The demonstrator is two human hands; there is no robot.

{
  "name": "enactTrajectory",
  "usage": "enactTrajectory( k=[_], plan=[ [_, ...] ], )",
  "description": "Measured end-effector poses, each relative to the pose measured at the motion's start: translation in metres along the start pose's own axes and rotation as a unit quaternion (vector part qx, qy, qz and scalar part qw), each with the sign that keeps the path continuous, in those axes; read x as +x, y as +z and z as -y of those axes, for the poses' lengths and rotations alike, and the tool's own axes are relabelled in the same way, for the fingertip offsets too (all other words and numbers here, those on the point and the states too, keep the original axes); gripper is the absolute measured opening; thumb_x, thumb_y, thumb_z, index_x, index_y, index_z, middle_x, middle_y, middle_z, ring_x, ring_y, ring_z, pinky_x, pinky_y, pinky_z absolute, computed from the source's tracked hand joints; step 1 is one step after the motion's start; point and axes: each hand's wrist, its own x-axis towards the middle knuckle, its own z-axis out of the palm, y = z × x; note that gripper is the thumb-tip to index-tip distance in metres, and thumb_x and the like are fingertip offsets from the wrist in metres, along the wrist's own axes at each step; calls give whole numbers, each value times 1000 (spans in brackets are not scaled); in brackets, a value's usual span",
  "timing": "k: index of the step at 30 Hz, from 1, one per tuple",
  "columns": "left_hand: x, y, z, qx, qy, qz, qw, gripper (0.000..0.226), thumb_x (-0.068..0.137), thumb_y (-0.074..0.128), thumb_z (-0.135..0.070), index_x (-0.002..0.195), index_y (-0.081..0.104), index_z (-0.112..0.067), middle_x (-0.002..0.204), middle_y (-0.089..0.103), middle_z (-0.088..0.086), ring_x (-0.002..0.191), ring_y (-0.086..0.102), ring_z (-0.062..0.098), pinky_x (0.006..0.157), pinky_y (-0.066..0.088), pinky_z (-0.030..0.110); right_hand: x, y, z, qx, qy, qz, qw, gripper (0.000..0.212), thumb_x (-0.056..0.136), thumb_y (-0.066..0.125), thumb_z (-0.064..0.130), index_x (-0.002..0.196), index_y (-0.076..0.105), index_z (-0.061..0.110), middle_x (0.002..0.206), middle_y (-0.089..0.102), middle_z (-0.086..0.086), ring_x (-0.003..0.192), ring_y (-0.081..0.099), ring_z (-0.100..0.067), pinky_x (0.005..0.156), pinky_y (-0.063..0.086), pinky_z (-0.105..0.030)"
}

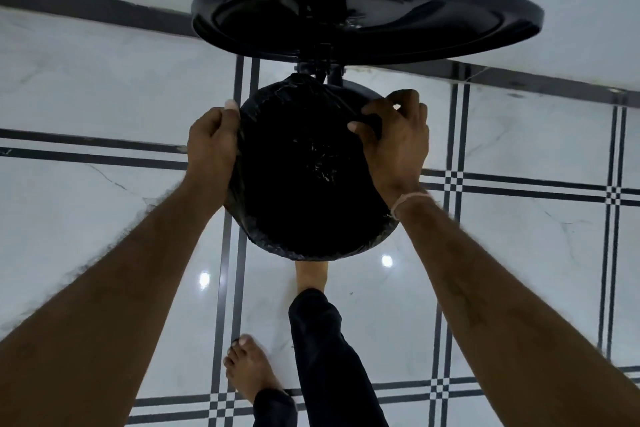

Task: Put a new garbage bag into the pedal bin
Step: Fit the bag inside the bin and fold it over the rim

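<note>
Left side: left hand (211, 139) is curled round the turned-over edge of the garbage bag (304, 166) at the left of the rim. The film is clamped against the outer wall, probably as an anchor so it is not dragged off while the far side is stretched.

Centre: the bag is already seated inside the pedal bin (363, 92), with its mouth spread over the near and left rim. The bottom is too dark to be read.

One foot (310, 276) is tucked under the front of the bin. The pedal is hidden there, but it is judged to be pressed, since the lid (367, 10) is held up behind the opening. That leaves both hands free for the rim. The other foot (249, 367) is planted further back on the tiled floor (104, 80).

Right side: a fold of film is pinched between thumb and curled fingers of the right hand (398, 135) at the upper right of the rim. A smooth arc of bare rim just beside the hinge looks not yet covered.

Clearances:
- Open floor on both sides, so the elbows are unobstructed.
- The tight spot is the hinge, where lid and wall close off the back.
- The last stretch is best pulled outward and down, not backward.
- Thin film over a hard edge means tearing is a risk if it is over-tensioned.
</note>
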Motion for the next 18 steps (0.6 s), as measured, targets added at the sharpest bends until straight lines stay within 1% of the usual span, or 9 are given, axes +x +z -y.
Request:
enactTrajectory(
  k=[3, 5, 7, 8, 10, 13, 15, 17, 18],
  plan=[
    [8, -3, -10, -44, -50, 51, 996, 35, 98, 67, -39, 72, 57, -18, 66, 56, -4, 66, 57, 14, 65, 52, 27, 10, -5, -9, 90, 2, 37, 995, 24, 89, 75, 39, 91, 72, 15, 108, 59, 0, 107, 58, -23, 74, 50, -32],
    [10, -6, -14, -71, -77, 69, 992, 30, 96, 71, -35, 75, 60, -17, 70, 61, -3, 64, 62, 12, 62, 54, 23, 20, -13, -16, 188, 51, 66, 979, 24, 89, 75, 41, 78, 65, 22, 90, 61, 6, 88, 60, -16, 73, 47, -30],
    [12, -6, -14, -84, -85, 69, 990, 29, 96, 72, -33, 75, 60, -17, 71, 61, -3, 59, 63, 7, 55, 52, 18, 34, -18, -22, 285, 103, 96, 948, 35, 90, 72, 47, 66, 56, 26, 69, 55, 9, 67, 51, -12, 68, 44, -32],
    [12, -5, -13, -90, -86, 64, 990, 29, 96, 71, -32, 74, 59, -17, 71, 62, -4, 58, 64, 5, 54, 51, 16, 42, -17, -26, 309, 119, 103, 938, 40, 90, 69, 50, 64, 54, 24, 64, 52, 9, 65, 47, -14, 67, 43, -35],
    [13, -4, -13, -103, -92, 51, 989, 31, 96, 72, -33, 72, 59, -17, 69, 63, -4, 57, 64, 6, 54, 52, 17, 58, -10, -31, 308, 148, 100, 934, 40, 89, 63, 54, 66, 57, 21, 64, 54, 7, 69, 50, -15, 70, 47, -38],
    [16, -2, -12, -110, -103, 39, 988, 32, 94, 74, -35, 71, 60, -17, 70, 64, -3, 60, 65, 8, 61, 55, 23, 77, 10, -37, 289, 182, 102, 934, 36, 89, 59, 52, 72, 65, 22, 76, 64, 1, 81, 58, -17, 87, 56, -48],
    [17, 1, -13, -113, -114, 27, 987, 35, 93, 74, -36, 69, 58, -17, 68, 63, -4, 56, 63, 5, 58, 53, 20, 83, 16, -37, 285, 189, 117, 932, 37, 90, 57, 50, 65, 62, 24, 76, 64, -1, 81, 59, -19, 86, 56, -53],
    [19, 3, -15, -118, -128, 17, 985, 35, 93, 74, -35, 68, 57, -18, 65, 62, -8, 52, 61, 4, 52, 50, 16, 85, 11, -29, 302, 195, 132, 924, 38, 96, 56, 40, 63, 59, 23, 72, 60, 1, 74, 58, -18, 76, 55, -44],
    [21, 2, -15, -118, -135, 16, 984, 32, 93, 74, -35, 70, 59, -19, 67, 64, -9, 56, 62, 6, 52, 50, 16, 87, 9, -25, 310, 193, 149, 919, 36, 102, 54, 31, 67, 57, 23, 72, 58, 2, 69, 57, -14, 72, 54, -36]
  ],
)
